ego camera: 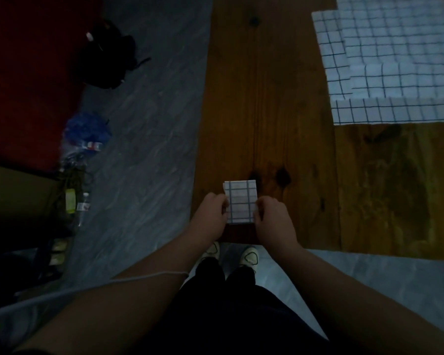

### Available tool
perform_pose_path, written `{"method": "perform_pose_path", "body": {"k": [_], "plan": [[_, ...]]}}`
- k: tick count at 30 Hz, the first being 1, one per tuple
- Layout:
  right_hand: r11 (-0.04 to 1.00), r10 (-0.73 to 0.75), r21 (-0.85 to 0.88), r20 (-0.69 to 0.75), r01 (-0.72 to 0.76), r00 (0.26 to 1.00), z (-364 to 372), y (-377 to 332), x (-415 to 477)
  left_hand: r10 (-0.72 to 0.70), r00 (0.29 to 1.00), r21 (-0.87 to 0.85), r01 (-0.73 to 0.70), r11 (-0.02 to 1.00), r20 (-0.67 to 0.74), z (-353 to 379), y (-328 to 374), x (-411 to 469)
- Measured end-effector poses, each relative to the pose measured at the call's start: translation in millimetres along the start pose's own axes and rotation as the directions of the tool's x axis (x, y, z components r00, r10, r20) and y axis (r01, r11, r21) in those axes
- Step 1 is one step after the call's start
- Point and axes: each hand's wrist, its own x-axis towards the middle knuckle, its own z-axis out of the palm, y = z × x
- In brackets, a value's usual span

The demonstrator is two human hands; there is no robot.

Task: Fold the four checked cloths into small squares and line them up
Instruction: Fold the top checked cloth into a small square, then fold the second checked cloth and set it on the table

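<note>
pinching a small folded cloth [240, 204] from both sides, the left hand [210, 213] curls its grip on the cloth's left edge and the right hand [273, 216] curls its grip on the right edge. the folded cloth is a thick, soft white rectangle crossed by thin blue-grey lines, and it lies flat on a wooden table [267, 111], whose front edge runs just below it. the wood is dark brown and glossy, with long straight grain and two black knots just beyond the cloth.

far beyond the folded cloth and to its right, more spread cloths [395, 60] of the same white check lie flat, overlapping in steps; how many i cannot tell.

left of the folded cloth the floor [144, 124] is grey stone with pale streaks. further left lie a crumpled blue bag [87, 129], a clear plastic bottle [82, 206] and, farther off, a lumpy black bag [105, 55] at the edge of a red surface [23, 73]. below the folded cloth, pale shoes [249, 257] stand on the floor. a thin white cord [139, 276] crosses the left forearm. the room is dim.
</note>
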Motion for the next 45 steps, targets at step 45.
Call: {"method": "perform_pose_path", "body": {"k": [45], "plan": [[0.79, -0.509, -0.366, 0.057, 0.493, 0.859, 100, -539, 146, 0.051, 0.93, 0.246, 0.043, 0.968, -0.365, -486, -279, 36]]}}
